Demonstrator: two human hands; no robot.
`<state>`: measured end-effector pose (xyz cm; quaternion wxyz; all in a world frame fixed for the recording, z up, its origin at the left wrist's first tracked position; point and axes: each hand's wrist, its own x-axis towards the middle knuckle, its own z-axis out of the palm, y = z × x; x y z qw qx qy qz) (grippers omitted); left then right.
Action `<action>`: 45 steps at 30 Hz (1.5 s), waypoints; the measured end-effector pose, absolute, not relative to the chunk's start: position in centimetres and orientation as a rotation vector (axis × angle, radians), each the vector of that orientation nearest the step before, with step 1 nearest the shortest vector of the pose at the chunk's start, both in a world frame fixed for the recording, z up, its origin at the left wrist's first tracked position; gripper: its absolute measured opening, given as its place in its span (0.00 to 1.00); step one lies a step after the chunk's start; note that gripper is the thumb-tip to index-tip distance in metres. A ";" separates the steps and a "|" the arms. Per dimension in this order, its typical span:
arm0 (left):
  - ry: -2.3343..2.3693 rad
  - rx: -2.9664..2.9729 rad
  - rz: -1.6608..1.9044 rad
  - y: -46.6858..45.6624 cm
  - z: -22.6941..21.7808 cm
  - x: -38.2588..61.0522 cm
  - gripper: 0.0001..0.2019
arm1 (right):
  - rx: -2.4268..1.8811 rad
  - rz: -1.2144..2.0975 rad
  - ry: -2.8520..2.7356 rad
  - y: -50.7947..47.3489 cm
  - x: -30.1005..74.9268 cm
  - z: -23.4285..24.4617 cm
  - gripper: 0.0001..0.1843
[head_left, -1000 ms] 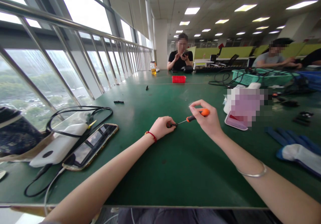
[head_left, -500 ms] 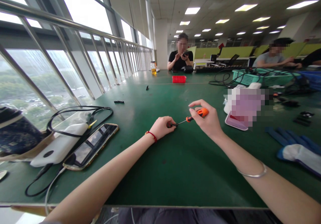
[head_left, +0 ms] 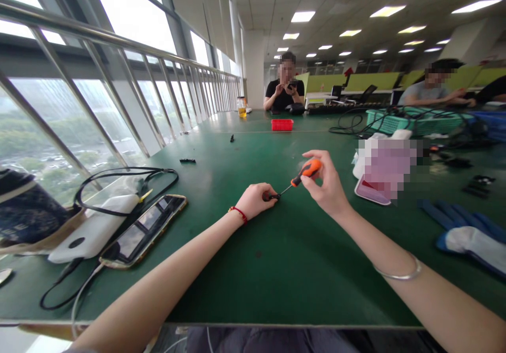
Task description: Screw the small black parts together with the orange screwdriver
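Observation:
My left hand (head_left: 256, 200) is closed on a small black part (head_left: 271, 197) at the middle of the green table (head_left: 237, 268); the fingers hide most of it, and its kind cannot be made out. My right hand (head_left: 326, 187) grips the handle of an orange and black screwdriver (head_left: 310, 169) between thumb and fingers. The shaft slopes down to the left, and its tip meets the black part beside my left fingertips.
At left lie a phone (head_left: 144, 232), a white power bank (head_left: 95, 229) and looped black cables. Blue-and-white gloves (head_left: 470, 237) and a pink-purple item (head_left: 387, 174) are at right. Beyond stand a red basket (head_left: 282, 125) and a green basket (head_left: 419, 121). A person (head_left: 285, 87) sits opposite.
The screwdriver's handle has risen, so the shaft stands steeper. My right hand has shifted slightly up and its fingers have re-gripped the handle. My left hand has stayed in place.

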<state>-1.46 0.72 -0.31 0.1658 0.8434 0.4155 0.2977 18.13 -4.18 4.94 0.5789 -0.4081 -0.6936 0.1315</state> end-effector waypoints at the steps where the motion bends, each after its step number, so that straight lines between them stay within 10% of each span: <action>1: 1.184 2.401 0.848 0.7 -0.3 -1.4 0.05 | -0.966 0.310 -1.613 -4.1 18.1 4.9 0.22; 8: 1.181 2.398 0.853 0.6 -0.2 -1.4 0.05 | -1.059 0.341 -1.677 -4.6 17.9 5.3 0.09; 14: 1.192 2.389 0.849 0.6 -0.2 -1.5 0.06 | -0.958 0.337 -1.649 -4.3 18.1 5.0 0.24; 19: 1.189 2.378 0.841 0.5 0.0 -1.4 0.05 | -1.092 0.307 -1.671 -4.4 18.0 5.3 0.08; 45: 1.162 2.411 0.850 0.7 -0.2 -1.4 0.04 | -0.960 0.414 -1.758 -4.9 17.5 4.9 0.10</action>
